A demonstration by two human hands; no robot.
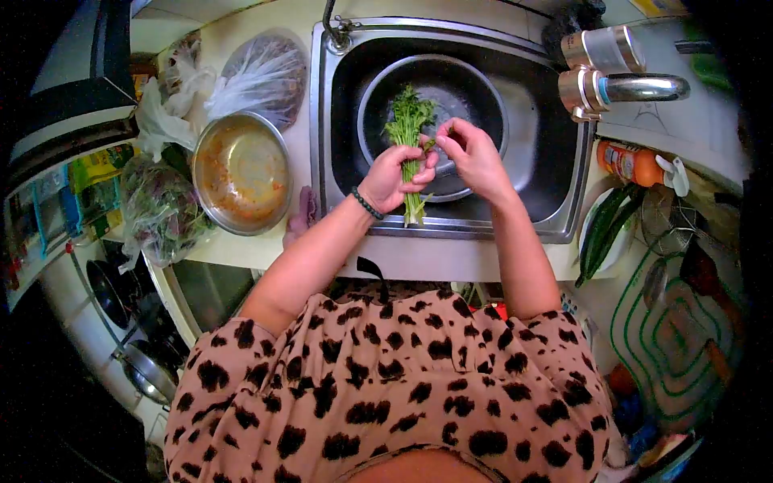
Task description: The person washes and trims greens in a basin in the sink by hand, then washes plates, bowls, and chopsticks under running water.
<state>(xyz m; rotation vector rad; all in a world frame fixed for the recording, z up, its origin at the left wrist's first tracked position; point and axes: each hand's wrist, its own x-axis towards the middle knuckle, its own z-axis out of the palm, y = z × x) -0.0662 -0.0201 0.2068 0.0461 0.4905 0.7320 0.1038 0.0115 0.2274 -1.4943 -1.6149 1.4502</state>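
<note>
My left hand is closed round a bunch of leafy green herbs, its leaves pointing away from me and its stems toward me. Close by on the right, my right hand has thumb and forefinger pinched together near the bunch; whatever lies between them is too small to make out. Both hands are over the near part of a round metal basin, which sits inside the steel sink.
Left of the sink are a stained steel bowl and plastic bags of produce. On the right are a faucet, an orange bottle and cucumbers on a white plate. A purple cloth hangs at the counter's edge.
</note>
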